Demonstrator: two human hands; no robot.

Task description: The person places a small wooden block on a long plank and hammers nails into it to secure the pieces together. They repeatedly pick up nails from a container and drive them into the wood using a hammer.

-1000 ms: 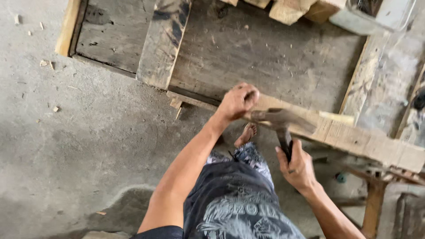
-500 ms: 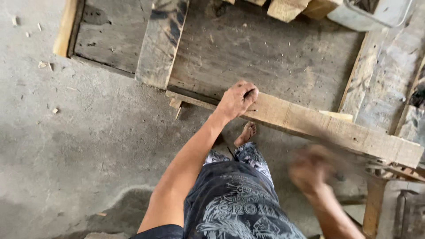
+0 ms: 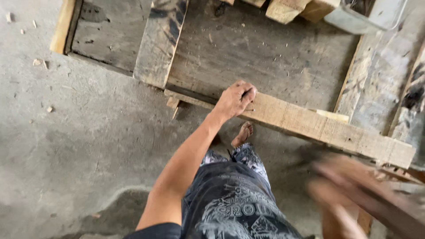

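Closest to us are our dark printed shorts (image 3: pixel 234 208) and, at the lower right, our right hand (image 3: pixel 330 201), which is one big motion smear with a long dark handle-like thing (image 3: pixel 376 199) running through it. It looks wrapped around that handle, but honestly we can't tell the grip or even what the tool is. A bare foot (image 3: pixel 243 134) pokes out just ahead of the shorts on the dusty concrete floor (image 3: pixel 88 146). Then our left hand (image 3: pixel 234 99) is curled down on the top of the pale wooden plank (image 3: pixel 318 126), fingers folded over it, pinning it near its left end. The plank sits across the near side of the big wooden frame (image 3: pixel 358 75), long axis running from the left, near a small wood offcut (image 3: pixel 172 102), off to the lower right, where its squared end points toward the right edge of view. If we had to call it, this is the mid-swing part of a striking or nailing step, so the next bit needs the left hand holding steady and staying out of where the blow lands. Farther back there's a grey weathered board (image 3: pixel 159 40) lying across the frame, and some chunky light blocks (image 3: pixel 283 9) at the top.
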